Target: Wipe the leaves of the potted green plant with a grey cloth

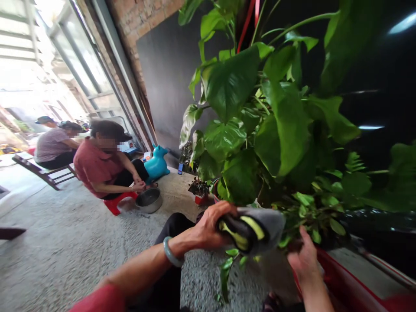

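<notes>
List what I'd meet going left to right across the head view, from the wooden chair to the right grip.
Chair → red stool → basin → phone → left grip → black-and-yellow object → right grip.

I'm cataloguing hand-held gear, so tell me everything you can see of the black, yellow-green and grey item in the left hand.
The item is blurred. Its black part, marked with curved yellow-green bands, lies in the grip of the left hand; a smooth grey part, perhaps plastic, extends rightward. It is held up below large green leaves; whether it touches any foliage is unclear.
</notes>
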`<state>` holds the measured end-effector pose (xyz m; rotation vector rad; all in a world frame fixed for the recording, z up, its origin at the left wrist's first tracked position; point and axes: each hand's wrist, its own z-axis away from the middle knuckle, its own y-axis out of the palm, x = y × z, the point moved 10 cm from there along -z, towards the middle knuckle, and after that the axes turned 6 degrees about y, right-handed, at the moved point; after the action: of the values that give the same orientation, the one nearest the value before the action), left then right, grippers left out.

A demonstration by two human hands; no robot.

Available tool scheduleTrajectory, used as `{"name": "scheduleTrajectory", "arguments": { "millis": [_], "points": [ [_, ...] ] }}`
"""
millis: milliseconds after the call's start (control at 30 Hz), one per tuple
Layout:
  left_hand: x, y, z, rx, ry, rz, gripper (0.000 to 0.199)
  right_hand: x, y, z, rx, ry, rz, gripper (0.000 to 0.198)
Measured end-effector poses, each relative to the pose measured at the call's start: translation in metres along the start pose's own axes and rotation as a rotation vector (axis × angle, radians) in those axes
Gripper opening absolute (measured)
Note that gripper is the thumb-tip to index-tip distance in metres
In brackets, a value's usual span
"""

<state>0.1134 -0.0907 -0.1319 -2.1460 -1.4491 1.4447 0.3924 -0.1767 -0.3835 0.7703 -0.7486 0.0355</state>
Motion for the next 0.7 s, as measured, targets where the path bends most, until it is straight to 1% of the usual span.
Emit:
{"name": "scheduleTrajectory", "arguments": {
  "millis": [33, 67, 100, 133, 167, 233, 267, 300, 333, 400, 433, 467, 500, 533, 567, 600, 633, 700],
  "points": [
    [-0.011, -0.017, -0.014, -0.134, 0.067, -0.003, 0.039, -0.001, 0.003, 0.000, -0.006, 0.003, 0.006, 0.033],
    [-0.016, -0.028, -0.026, -0.232, 0.110, -0.034, 0.039, -0.002, 0.006, -0.001, -0.013, 0.006, 0.010, 0.033],
    [-0.015, -0.033, -0.036, -0.284, 0.118, -0.088, 0.039, -0.003, 0.009, -0.001, -0.019, 0.007, 0.010, 0.033],
    [-0.007, -0.031, -0.042, -0.291, 0.085, -0.156, 0.038, -0.003, 0.012, -0.002, -0.024, 0.002, 0.011, 0.034],
    [0.006, -0.025, -0.046, -0.254, 0.018, -0.217, 0.035, -0.003, 0.015, -0.003, -0.031, -0.001, 0.013, 0.035],
    [0.033, -0.007, -0.038, -0.098, -0.143, -0.246, 0.031, -0.005, 0.017, -0.004, -0.053, 0.004, 0.021, 0.032],
    [0.041, 0.002, -0.028, -0.013, -0.198, -0.213, 0.030, -0.007, 0.017, -0.005, -0.067, 0.009, 0.026, 0.029],
    [0.039, 0.006, -0.018, 0.052, -0.218, -0.159, 0.031, -0.008, 0.016, -0.006, -0.081, 0.015, 0.030, 0.028],
    [0.029, 0.005, -0.011, 0.086, -0.191, -0.095, 0.032, -0.009, 0.015, -0.006, -0.095, 0.020, 0.032, 0.027],
    [-0.012, -0.019, -0.010, 0.013, -0.035, -0.019, 0.036, -0.010, 0.014, -0.007, -0.117, 0.024, 0.026, 0.032],
    [-0.037, -0.036, -0.017, -0.053, 0.074, -0.008, 0.037, -0.011, 0.014, -0.007, -0.123, 0.023, 0.021, 0.037],
    [-0.059, -0.056, -0.026, -0.164, 0.179, -0.027, 0.035, -0.011, 0.015, -0.007, -0.126, 0.022, 0.016, 0.041],
    [-0.074, -0.074, -0.038, -0.265, 0.263, -0.078, 0.032, -0.011, 0.016, -0.007, -0.129, 0.018, 0.012, 0.045],
    [-0.083, -0.089, -0.051, -0.379, 0.318, -0.148, 0.031, -0.010, 0.017, -0.007, -0.130, 0.012, 0.010, 0.047],
    [-0.083, -0.097, -0.066, -0.456, 0.341, -0.228, 0.030, -0.010, 0.017, -0.007, -0.132, 0.000, 0.010, 0.048],
    [-0.075, -0.098, -0.081, -0.479, 0.322, -0.303, 0.029, -0.009, 0.017, -0.007, -0.137, -0.017, 0.010, 0.048],
    [-0.061, -0.095, -0.096, -0.466, 0.278, -0.358, 0.028, -0.007, 0.016, -0.007, -0.139, -0.039, 0.012, 0.048],
    [-0.026, -0.077, -0.112, -0.365, 0.166, -0.389, 0.030, -0.004, 0.016, -0.008, -0.121, -0.094, 0.024, 0.048]
  ]
}}
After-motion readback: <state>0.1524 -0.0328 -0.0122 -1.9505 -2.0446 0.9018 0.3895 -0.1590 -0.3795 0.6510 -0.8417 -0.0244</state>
